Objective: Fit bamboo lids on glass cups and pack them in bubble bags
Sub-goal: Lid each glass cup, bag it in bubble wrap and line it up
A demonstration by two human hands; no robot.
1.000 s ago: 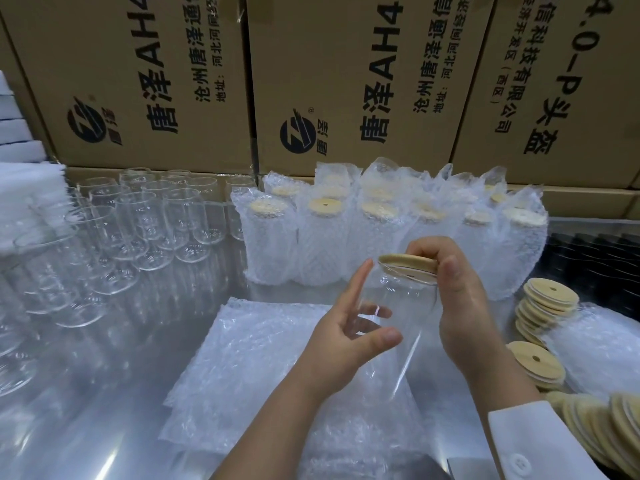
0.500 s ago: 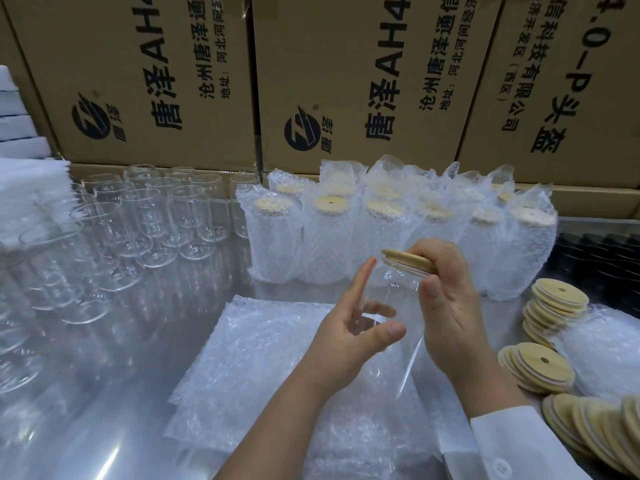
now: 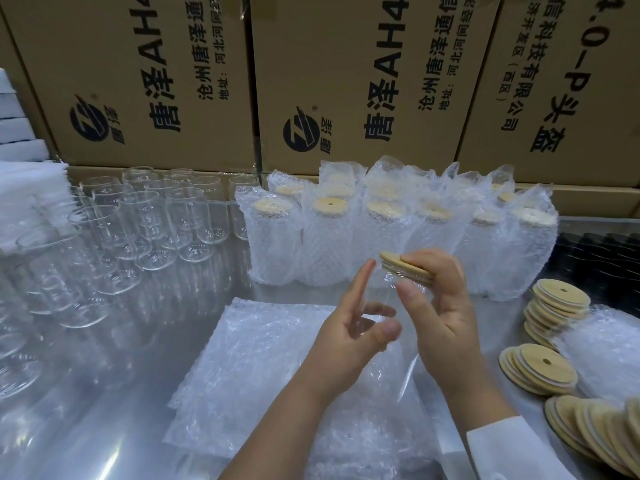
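Observation:
I hold a clear glass cup (image 3: pixel 388 292) tilted above the table, in the middle of the view. My left hand (image 3: pixel 346 337) grips its body, thumb in front and index finger stretched up along the side. A round bamboo lid (image 3: pixel 398 263) sits tilted on the cup's mouth. My right hand (image 3: pixel 446 313) holds that lid, with fingers across its top and the thumb beside the rim. A flat stack of bubble bags (image 3: pixel 263 358) lies under my hands.
Several packed cups in bubble bags (image 3: pixel 329 244) stand behind my hands. Bare glass cups (image 3: pixel 149 230) crowd the left side. Loose bamboo lids (image 3: pixel 540 368) lie in piles at the right, with black items (image 3: pixel 599 247) behind them. Cardboard boxes (image 3: pixel 346 81) wall the back.
The lid has tipped from nearly level to a steeper tilt on the cup's mouth. My right thumb has come round to the front of the rim. My left hand keeps its grip.

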